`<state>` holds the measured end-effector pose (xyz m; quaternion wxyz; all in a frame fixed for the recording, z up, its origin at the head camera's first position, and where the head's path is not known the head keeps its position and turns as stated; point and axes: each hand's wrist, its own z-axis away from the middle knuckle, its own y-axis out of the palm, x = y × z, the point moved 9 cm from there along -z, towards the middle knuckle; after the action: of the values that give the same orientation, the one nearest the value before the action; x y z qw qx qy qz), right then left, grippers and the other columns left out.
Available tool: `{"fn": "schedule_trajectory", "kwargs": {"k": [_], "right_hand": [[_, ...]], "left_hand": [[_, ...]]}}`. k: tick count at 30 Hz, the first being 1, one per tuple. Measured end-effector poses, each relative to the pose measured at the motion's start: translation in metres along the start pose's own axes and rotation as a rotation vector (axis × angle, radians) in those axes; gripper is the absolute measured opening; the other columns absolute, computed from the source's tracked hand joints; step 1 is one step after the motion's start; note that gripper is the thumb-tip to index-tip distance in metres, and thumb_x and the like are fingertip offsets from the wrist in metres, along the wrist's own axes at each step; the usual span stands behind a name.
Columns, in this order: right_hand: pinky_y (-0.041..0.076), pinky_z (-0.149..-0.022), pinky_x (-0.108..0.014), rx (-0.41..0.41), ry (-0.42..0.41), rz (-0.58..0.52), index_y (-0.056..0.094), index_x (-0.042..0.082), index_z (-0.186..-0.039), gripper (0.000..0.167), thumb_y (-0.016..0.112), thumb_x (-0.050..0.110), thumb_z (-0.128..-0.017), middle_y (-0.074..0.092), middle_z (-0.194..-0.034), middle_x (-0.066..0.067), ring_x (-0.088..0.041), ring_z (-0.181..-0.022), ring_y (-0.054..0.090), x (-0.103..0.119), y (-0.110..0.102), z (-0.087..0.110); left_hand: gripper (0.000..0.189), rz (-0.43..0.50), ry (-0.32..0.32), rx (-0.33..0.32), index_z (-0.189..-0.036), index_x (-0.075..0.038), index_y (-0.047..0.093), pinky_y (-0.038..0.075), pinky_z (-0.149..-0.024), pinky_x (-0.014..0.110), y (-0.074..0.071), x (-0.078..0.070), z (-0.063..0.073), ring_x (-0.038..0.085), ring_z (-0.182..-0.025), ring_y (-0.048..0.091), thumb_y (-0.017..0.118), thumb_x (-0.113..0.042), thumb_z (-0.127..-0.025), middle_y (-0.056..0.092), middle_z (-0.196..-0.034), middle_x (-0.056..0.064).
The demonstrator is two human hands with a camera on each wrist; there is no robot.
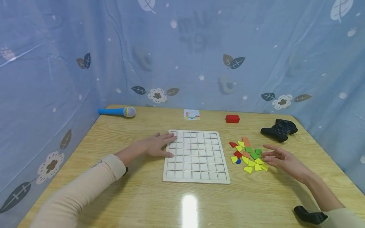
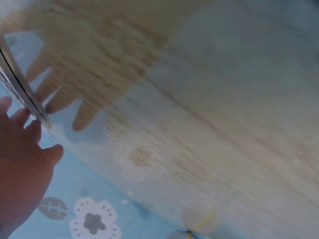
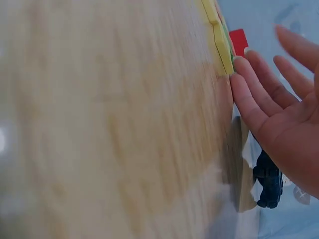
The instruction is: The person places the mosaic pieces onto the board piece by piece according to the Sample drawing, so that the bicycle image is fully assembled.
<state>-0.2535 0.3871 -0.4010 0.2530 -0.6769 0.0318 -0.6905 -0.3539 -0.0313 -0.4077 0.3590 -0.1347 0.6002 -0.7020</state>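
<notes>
A white grid board (image 1: 196, 155) with square cells lies flat at mid table. My left hand (image 1: 157, 145) rests at its left edge, fingers spread and reaching onto the rim; the left wrist view shows this hand (image 2: 22, 159) beside the board's edge (image 2: 22, 84). To the right of the board lies a loose group of flat coloured pieces, among them yellow pieces (image 1: 251, 163), green pieces (image 1: 254, 155), orange pieces (image 1: 246, 141) and a blue piece (image 1: 238, 161). My right hand (image 1: 282, 160) is at the group's right side, fingers loosely extended, holding nothing. In the right wrist view its fingertips (image 3: 239, 67) are close to the yellow pieces (image 3: 223, 47).
A blue toy microphone (image 1: 117, 111) lies at the back left. Along the back are a small printed card (image 1: 191, 114) and a red block (image 1: 232, 119). A black game controller (image 1: 279, 130) sits at the back right. Patterned blue cloth (image 1: 182, 63) encloses the table.
</notes>
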Motion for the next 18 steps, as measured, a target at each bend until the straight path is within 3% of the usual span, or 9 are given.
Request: {"fn": "schedule_trajectory", "kwargs": {"k": [3,8,12,18], "right_hand": [[0.051,-0.082,-0.024,-0.014,-0.032,0.091,0.024,-0.005,-0.147,0.059,0.054,0.012,-0.099,0.057,-0.124,-0.012,-0.002,-0.106,0.058,0.001,0.002,0.003],[0.053,-0.08,-0.026,0.015,-0.131,0.087,0.03,-0.008,-0.144,0.06,0.06,0.0,-0.092,0.06,-0.121,-0.009,-0.004,-0.105,0.058,0.009,0.009,0.007],[0.052,-0.078,-0.022,-0.002,-0.216,0.172,0.035,-0.012,-0.139,0.06,0.064,-0.006,-0.087,0.061,-0.117,-0.012,-0.005,-0.102,0.059,0.015,0.012,0.008],[0.05,-0.076,-0.017,-0.055,-0.24,0.329,0.042,-0.016,-0.133,0.056,0.068,-0.006,-0.084,0.059,-0.112,-0.025,-0.001,-0.098,0.059,0.016,0.012,0.006]], "left_hand": [[0.088,-0.007,-0.004,-0.002,-0.155,-0.017,0.012,0.004,-0.112,0.053,0.0,-0.001,-0.001,0.024,-0.144,0.004,0.047,-0.065,-0.09,0.006,-0.159,0.006],[0.089,-0.003,-0.012,-0.002,-0.155,-0.016,0.011,0.004,-0.112,0.052,0.0,-0.001,-0.001,0.024,-0.144,0.004,0.046,-0.066,-0.089,0.006,-0.159,0.006],[0.089,-0.002,-0.012,-0.002,-0.155,-0.015,0.011,0.005,-0.113,0.052,0.001,0.0,-0.001,0.024,-0.144,0.005,0.044,-0.066,-0.09,0.006,-0.159,0.006],[0.089,0.001,-0.006,-0.008,-0.155,-0.015,0.011,0.005,-0.113,0.051,0.002,0.001,0.0,0.024,-0.144,0.004,0.043,-0.066,-0.091,0.005,-0.159,0.006]]}}
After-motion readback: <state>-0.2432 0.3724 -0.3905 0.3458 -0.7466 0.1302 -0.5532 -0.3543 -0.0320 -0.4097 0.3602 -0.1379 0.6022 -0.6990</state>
